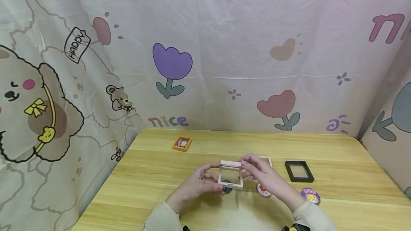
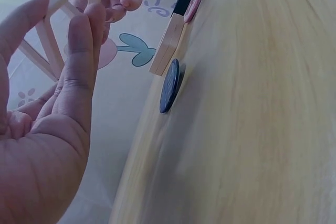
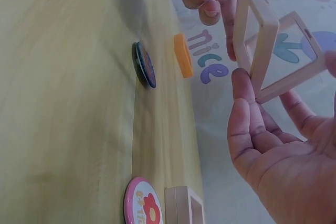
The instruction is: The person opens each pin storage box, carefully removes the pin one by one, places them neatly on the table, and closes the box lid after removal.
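A pale beige hinged display frame (image 1: 231, 163) with clear panes is held up above the table between both hands, its two halves swung apart in the right wrist view. My left hand (image 1: 201, 184) pinches its left side with thumb and fingers. On the other side, my right hand (image 1: 260, 172) grips the upper right part. Below the frame, a dark round badge (image 2: 169, 86) lies on the table, partly covered by the frame and left fingers in the head view. A pink-rimmed badge with a red flower (image 3: 142, 203) lies near the right wrist.
At the back left lies an orange frame (image 1: 182, 143) with a purple badge inside. A second beige frame (image 1: 267, 159) is half hidden behind the right hand. Farther right are a black frame (image 1: 299, 179) and a purple bear badge (image 1: 310, 196). A printed curtain (image 1: 205, 56) hangs behind the table.
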Tool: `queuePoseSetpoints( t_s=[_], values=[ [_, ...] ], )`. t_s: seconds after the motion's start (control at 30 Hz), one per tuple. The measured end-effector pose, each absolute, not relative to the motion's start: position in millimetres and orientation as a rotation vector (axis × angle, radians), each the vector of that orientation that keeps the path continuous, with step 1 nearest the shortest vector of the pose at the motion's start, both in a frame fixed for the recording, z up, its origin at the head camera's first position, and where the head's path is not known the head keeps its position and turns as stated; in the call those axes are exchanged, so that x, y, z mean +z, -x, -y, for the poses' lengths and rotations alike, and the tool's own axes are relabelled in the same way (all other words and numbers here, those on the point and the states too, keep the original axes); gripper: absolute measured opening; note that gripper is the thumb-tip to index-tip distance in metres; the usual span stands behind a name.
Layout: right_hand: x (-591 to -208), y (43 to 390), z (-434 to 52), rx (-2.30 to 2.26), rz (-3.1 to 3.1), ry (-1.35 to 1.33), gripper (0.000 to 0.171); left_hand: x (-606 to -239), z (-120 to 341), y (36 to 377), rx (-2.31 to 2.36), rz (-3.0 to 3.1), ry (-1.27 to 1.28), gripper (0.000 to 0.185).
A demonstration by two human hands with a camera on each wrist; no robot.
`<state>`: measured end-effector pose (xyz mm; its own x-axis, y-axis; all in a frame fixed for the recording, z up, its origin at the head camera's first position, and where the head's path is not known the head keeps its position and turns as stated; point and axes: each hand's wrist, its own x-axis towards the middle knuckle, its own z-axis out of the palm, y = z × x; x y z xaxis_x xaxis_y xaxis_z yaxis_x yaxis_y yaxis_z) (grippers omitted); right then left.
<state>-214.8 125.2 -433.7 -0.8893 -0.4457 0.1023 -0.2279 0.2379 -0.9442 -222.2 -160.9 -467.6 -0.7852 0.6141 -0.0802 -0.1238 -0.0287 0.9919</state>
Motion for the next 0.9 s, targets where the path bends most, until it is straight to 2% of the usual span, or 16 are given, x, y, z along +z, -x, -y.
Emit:
queuePoseSetpoints(
  t_s=[0.23, 0.5, 0.73, 0.9],
  values=[
    [-436.0, 211.9, -127.8, -1.722, -2.288, 0.734, 0.035, -468.2, 160.8, 222.7, 1.876, -1.736, -0.496, 0.073],
    [-441.2, 210.0, -125.8, -1.774, -2.181, 0.724, 0.043, -469.9, 161.8, 224.3, 1.887, -1.719, -0.545, 0.066],
    [-439.0, 206.8, -124.4, -1.778, -2.157, 0.687, 0.050, -469.5, 163.1, 224.2, 1.898, -1.689, -0.513, 0.077],
    [-442.0, 207.5, -124.5, -1.765, -2.187, 0.758, 0.058, -469.0, 164.4, 224.0, 1.921, -1.659, -0.509, 0.079]
  ],
)
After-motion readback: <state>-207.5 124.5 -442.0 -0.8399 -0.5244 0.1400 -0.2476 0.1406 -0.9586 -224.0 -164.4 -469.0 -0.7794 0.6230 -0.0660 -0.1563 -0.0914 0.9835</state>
